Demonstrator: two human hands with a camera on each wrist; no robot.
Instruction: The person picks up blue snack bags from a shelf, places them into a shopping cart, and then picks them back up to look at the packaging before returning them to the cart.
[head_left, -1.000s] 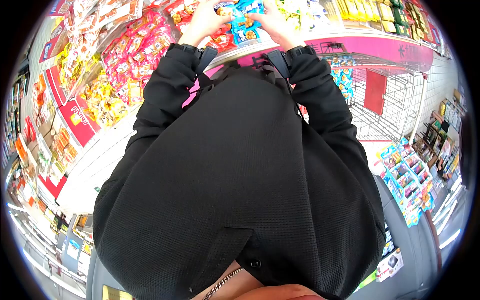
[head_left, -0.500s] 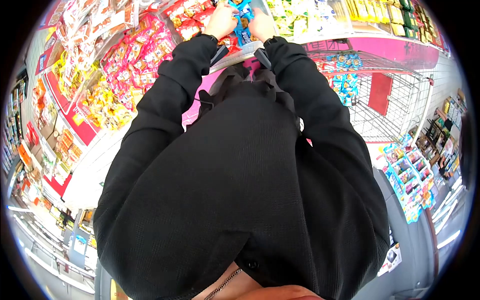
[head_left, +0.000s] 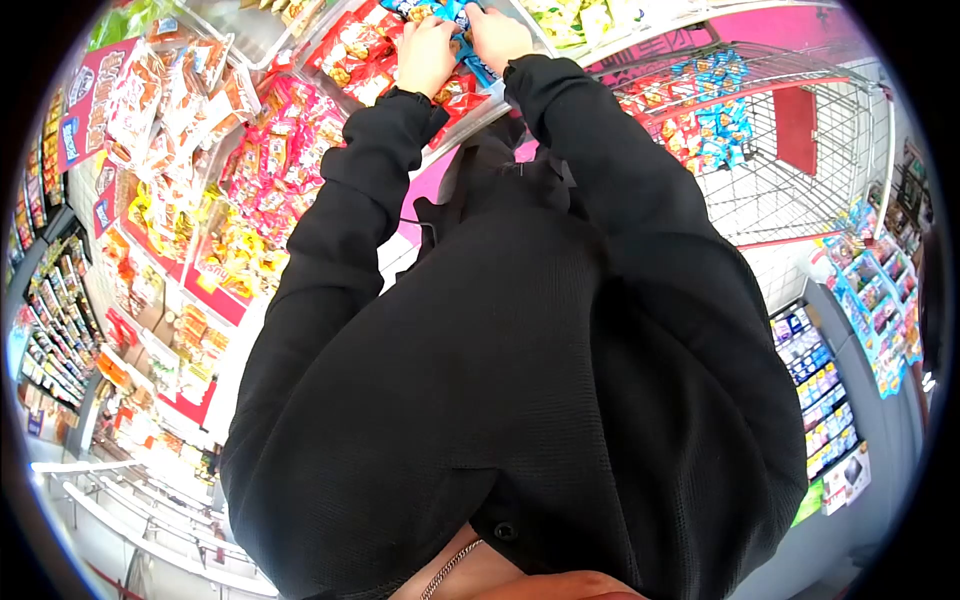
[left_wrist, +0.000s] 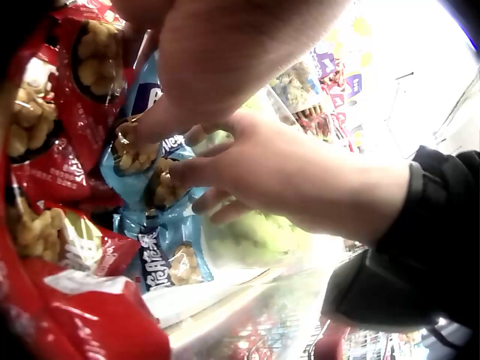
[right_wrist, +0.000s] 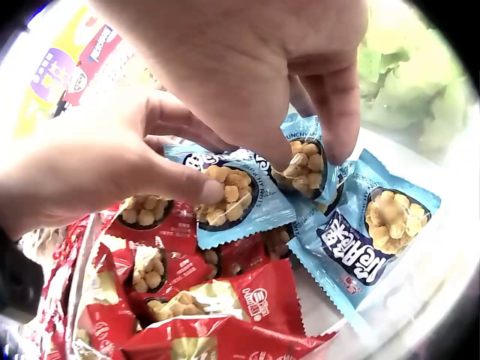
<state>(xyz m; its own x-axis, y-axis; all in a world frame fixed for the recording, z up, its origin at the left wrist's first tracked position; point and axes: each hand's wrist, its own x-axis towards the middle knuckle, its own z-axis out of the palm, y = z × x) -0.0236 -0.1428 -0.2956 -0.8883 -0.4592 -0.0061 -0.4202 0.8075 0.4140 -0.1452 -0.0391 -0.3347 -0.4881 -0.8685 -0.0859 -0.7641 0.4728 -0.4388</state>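
Note:
My left hand (head_left: 427, 55) and right hand (head_left: 500, 40) are side by side in a clear bin of snack packets. In the right wrist view, the left thumb lies over the front of a blue snack packet (right_wrist: 247, 202), its fingers behind the top edge. Close beside it, my right hand (right_wrist: 232, 67) pinches a second blue snack packet (right_wrist: 304, 161) between thumb and fingers. Another blue packet (right_wrist: 390, 225) lies flat to the right. Red snack packets (right_wrist: 255, 300) fill the near side of the bin, below both hands.
A wire shopping cart (head_left: 830, 150) stands at the right, with blue packets (head_left: 720, 110) and red packets (head_left: 680, 140) in it. Pink-wrapped sweets (head_left: 270, 150) lie left of the bin. Green packets (head_left: 585, 22) sit past a clear divider on its right.
Both hands have drawn closer together over the blue packets; they were spread wider around them one second ago. The head view has turned, and more of the cart's load now shows.

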